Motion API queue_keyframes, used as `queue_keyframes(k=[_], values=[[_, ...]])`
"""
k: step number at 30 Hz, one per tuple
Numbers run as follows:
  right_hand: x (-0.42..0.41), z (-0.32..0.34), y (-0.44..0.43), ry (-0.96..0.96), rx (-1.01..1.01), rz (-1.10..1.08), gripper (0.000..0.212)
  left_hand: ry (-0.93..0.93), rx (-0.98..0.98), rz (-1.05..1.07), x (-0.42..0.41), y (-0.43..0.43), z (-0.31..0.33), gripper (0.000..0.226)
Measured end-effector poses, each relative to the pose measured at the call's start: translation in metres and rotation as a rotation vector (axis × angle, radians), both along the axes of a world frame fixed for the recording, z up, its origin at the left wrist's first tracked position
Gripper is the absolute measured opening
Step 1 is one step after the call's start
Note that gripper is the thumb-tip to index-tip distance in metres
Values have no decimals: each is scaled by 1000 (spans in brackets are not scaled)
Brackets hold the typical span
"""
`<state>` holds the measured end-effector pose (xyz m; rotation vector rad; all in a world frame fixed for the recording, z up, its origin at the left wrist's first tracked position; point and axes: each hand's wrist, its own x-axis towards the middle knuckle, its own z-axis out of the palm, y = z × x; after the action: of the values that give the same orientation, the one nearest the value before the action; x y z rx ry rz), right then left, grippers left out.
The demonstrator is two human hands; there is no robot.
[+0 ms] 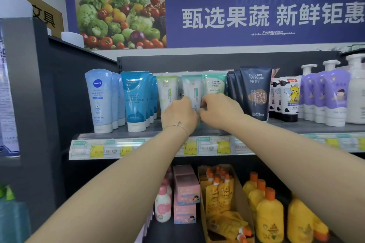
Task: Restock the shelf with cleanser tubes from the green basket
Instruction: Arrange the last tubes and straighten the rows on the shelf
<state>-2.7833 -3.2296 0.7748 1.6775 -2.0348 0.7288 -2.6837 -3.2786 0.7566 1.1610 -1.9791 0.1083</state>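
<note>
Two-handed placing step; pinching pale aqua plastic cleanser tube [192,89] with fingers [207,102] of left hand [178,113] and right hand [219,108] on grey metal shelf [296,127]; next, probably seat upright, release.

Grey upper shelf [286,124] carrying upright pale blue Nivea tubes [99,100], blue tubes [136,100], pale green and teal tubes [167,90], navy tubes [255,92], cow-print tubes [289,100], purple bottles [333,96], lower shelf [173,231] with pink boxes [186,189], orange-capped pouches [219,193], yellow bottles [269,217]
</note>
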Motion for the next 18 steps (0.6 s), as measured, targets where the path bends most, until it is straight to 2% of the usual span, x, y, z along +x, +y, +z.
queue_keyframes(k=[3,8,13,18], values=[[-1,6,19,55,-8,15,17,-148,-70,-11,5,10,4,14],[-2,0,46,191,-68,40,23,-408,-338,-70,14,30,-4,21],[6,-18,62,347,-143,92,25,-403,-379,-82,26,54,-20,22],[23,-36,79,386,-187,159,26,-397,-367,-113,42,71,-41,28]])
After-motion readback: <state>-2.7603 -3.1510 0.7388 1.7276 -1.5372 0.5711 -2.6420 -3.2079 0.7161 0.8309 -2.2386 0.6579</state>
